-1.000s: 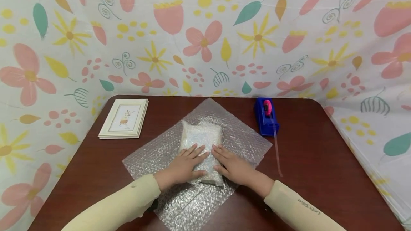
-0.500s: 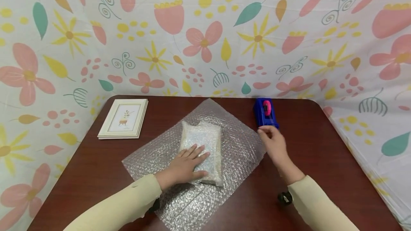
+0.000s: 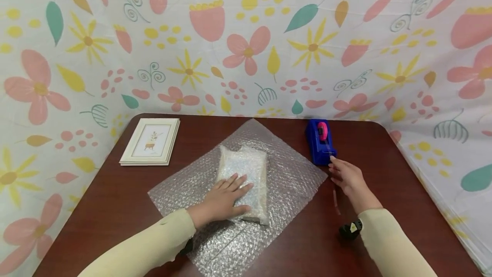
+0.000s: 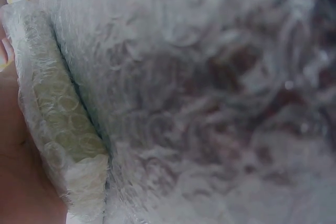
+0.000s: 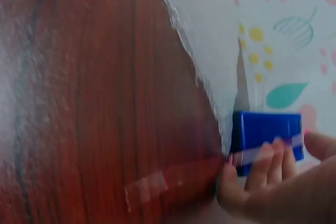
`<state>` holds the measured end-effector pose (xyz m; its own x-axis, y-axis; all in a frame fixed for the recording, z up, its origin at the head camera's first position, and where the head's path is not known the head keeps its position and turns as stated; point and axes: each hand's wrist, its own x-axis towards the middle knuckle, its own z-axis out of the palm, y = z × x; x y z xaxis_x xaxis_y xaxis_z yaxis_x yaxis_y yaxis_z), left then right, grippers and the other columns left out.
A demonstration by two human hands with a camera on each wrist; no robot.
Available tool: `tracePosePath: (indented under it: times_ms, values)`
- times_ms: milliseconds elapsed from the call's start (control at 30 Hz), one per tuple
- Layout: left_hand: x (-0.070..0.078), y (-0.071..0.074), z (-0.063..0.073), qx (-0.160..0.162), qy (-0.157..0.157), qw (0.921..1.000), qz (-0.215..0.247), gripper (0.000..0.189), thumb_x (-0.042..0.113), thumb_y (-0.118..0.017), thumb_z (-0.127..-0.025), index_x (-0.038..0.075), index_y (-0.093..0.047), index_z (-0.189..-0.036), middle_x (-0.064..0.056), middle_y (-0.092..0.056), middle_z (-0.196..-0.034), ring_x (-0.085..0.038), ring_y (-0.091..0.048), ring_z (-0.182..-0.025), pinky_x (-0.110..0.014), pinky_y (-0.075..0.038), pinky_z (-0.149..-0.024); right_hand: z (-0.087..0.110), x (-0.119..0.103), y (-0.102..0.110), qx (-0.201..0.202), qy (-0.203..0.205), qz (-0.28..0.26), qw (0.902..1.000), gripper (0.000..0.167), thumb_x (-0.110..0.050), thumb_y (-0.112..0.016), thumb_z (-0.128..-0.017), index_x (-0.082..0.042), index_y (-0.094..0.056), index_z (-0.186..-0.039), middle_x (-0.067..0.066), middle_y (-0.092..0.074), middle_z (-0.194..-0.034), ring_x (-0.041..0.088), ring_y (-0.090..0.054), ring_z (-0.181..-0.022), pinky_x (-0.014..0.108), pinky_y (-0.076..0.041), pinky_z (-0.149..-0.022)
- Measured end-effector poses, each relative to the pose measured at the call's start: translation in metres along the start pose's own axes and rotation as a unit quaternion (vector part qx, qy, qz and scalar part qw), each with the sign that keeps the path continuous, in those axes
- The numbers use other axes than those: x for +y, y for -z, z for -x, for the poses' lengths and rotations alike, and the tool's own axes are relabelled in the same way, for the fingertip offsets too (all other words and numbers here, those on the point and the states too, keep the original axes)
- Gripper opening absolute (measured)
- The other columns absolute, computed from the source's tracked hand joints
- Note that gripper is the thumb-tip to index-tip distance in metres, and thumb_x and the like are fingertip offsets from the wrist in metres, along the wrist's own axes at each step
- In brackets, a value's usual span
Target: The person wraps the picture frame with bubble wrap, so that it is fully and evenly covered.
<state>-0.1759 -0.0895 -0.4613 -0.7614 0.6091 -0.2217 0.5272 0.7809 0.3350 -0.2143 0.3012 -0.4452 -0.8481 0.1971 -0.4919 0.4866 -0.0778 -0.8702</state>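
My left hand [image 3: 226, 199] rests flat, fingers spread, on a bubble-wrapped packet [image 3: 246, 161] lying on a sheet of bubble wrap [image 3: 284, 157]. The packet's pale edge [image 4: 68, 114] shows beside that hand in the left wrist view. My right hand [image 3: 350, 181] is at the front of a blue tape dispenser [image 3: 317, 144] with a pink core. Its fingers are bent around a strip of clear tape [image 5: 152, 182] close to the dispenser's cutting end; the exact contact is partly hidden. The loose tail of tape trails down toward the near side of the table.
A cream picture frame [image 3: 151, 142] lies at the back left of the dark red table [image 3: 127, 208]. It seems to sit on another one. A floral cloth [image 3: 246, 54] hangs behind and along the sides.
My right hand has left the packet, passed over the right corner of the bubble wrap and reached the tape at the dispenser. My left hand stays on the packet.
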Motion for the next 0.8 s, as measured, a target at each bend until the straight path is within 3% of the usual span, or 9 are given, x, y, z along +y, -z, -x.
tracePosePath:
  times_ms: [100, 200, 300, 600, 800]
  values:
    - [0.001, 0.000, -0.002, 0.000, -0.002, 1.0000, -0.003, 0.070, 0.054, -0.051, -0.103, 0.026, -0.029, -0.163, -0.002, -0.017, -0.174, -0.029, -0.014, -0.162, -0.053, -0.017, -0.131, -0.005, 0.002, 0.010, -0.061, -0.017, -0.040, 0.9972, 0.014, -0.036, -0.055, -0.105, -0.031, -0.068, -0.106, -0.021, -0.065, -0.085, -0.003, -0.060, -0.088, 0.018, -0.054, -0.080]
    - [0.001, 0.000, -0.003, 0.002, -0.002, 1.0000, 0.000, 0.070, 0.055, -0.051, -0.102, 0.026, -0.030, -0.163, -0.001, -0.017, -0.174, -0.029, -0.014, -0.162, -0.053, -0.017, -0.131, -0.010, 0.005, 0.016, -0.105, -0.022, -0.068, 0.9920, 0.031, -0.027, -0.049, -0.108, -0.037, -0.071, -0.089, -0.018, -0.064, -0.088, -0.001, -0.059, -0.090, 0.018, -0.055, -0.082]
    - [0.001, 0.000, -0.004, 0.002, -0.001, 1.0000, 0.001, 0.070, 0.055, -0.051, -0.103, 0.027, -0.030, -0.162, -0.001, -0.017, -0.174, -0.029, -0.013, -0.163, -0.053, -0.016, -0.131, -0.014, 0.006, 0.017, -0.110, -0.017, -0.067, 0.9915, 0.034, -0.023, -0.046, -0.109, -0.036, -0.071, -0.089, -0.017, -0.063, -0.088, 0.000, -0.057, -0.089, 0.017, -0.055, -0.082]
    - [0.000, 0.001, -0.002, 0.003, 0.000, 1.0000, 0.007, 0.069, 0.054, -0.052, -0.103, 0.026, -0.031, -0.162, -0.002, -0.017, -0.174, -0.029, -0.014, -0.162, -0.054, -0.016, -0.131, -0.022, 0.013, 0.007, -0.060, 0.019, -0.039, 0.9972, 0.016, -0.020, -0.048, -0.108, -0.021, -0.062, -0.101, -0.012, -0.060, -0.085, 0.002, -0.057, -0.086, 0.014, -0.057, -0.082]
    - [0.001, 0.001, 0.000, 0.001, 0.002, 1.0000, 0.007, 0.069, 0.054, -0.052, -0.102, 0.026, -0.031, -0.162, -0.002, -0.017, -0.174, -0.030, -0.014, -0.162, -0.054, -0.017, -0.131, -0.023, 0.015, 0.004, -0.054, 0.019, -0.024, 0.9981, 0.014, -0.021, -0.046, -0.108, -0.013, -0.054, -0.116, -0.012, -0.059, -0.086, 0.001, -0.057, -0.085, 0.013, -0.056, -0.081]
